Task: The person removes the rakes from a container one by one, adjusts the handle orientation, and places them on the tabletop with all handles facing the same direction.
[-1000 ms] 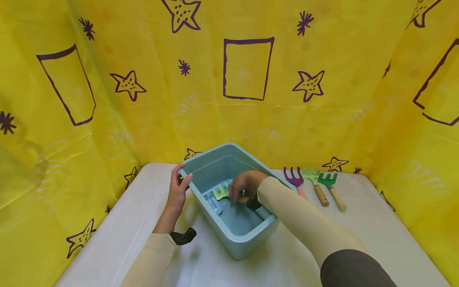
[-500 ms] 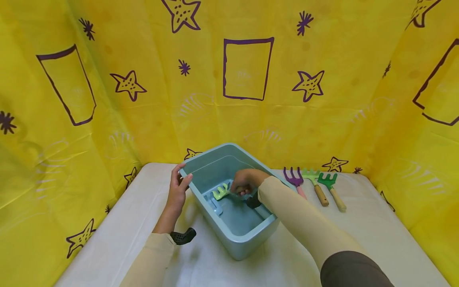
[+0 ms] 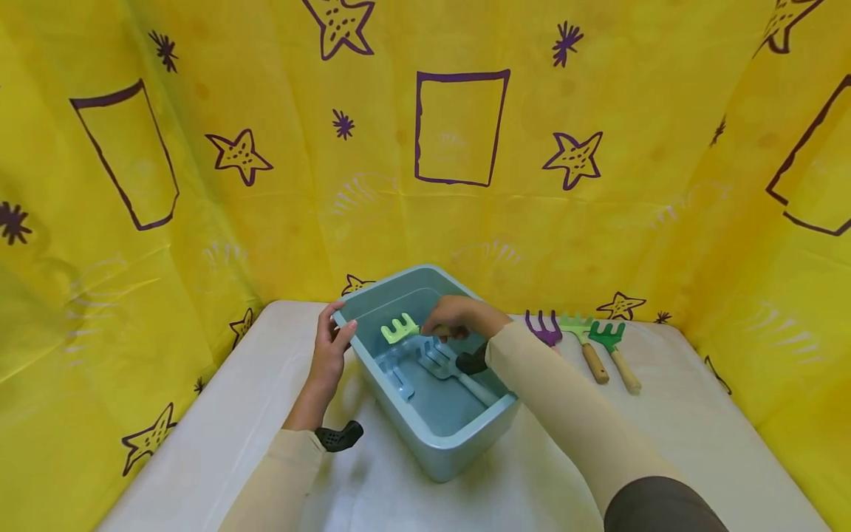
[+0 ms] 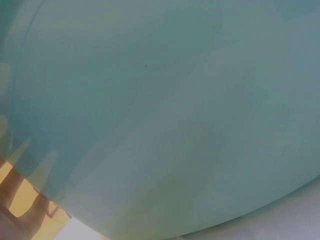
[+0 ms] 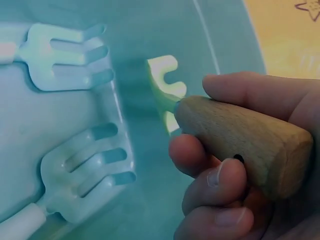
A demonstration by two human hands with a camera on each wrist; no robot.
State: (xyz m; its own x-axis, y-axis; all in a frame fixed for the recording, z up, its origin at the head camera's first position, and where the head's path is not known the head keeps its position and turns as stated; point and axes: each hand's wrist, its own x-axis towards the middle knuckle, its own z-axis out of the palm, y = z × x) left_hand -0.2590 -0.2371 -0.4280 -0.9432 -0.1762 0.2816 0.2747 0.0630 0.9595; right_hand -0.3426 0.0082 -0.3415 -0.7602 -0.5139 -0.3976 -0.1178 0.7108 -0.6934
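Note:
A blue-grey plastic bin stands at an angle on the table. At its left rim my left hand grips the edge, thumb over the rim; the left wrist view is mostly bin wall, with fingers at the lower left corner. My right hand is inside the bin, holding a light green hand rake by its wooden handle. The rake head is raised off the bin floor. Two pale blue hand forks lie below on that floor.
Right of the bin lie a purple fork with a pink handle, a light green rake and a darker green rake, both wooden-handled. Yellow printed cloth hangs around the white table.
The right hand has lifted the light green hand rake up from the bin floor, uncovering more of a pale blue fork. The left hand has stayed at the rim.

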